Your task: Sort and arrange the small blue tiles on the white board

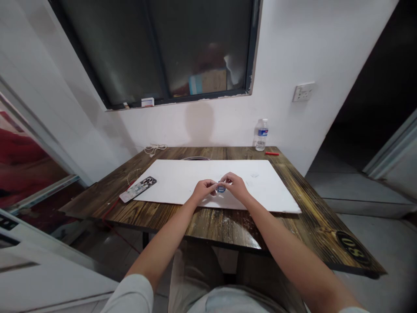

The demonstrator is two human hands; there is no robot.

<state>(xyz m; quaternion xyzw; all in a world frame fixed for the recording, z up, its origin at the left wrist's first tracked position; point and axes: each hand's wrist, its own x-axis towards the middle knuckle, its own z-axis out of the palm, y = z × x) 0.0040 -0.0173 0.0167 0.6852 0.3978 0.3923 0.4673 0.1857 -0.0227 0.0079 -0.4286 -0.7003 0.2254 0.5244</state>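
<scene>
Wooden table, white board on it. Near the board's front edge, the person's left hand and right hand both pinch one small blue object. Handling seems underway; object not yet set down, finished portion unclear.

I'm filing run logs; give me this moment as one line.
left hand: fingertips at small blue item; right hand: pinching it; under hands: white board; far right: bottle
</scene>
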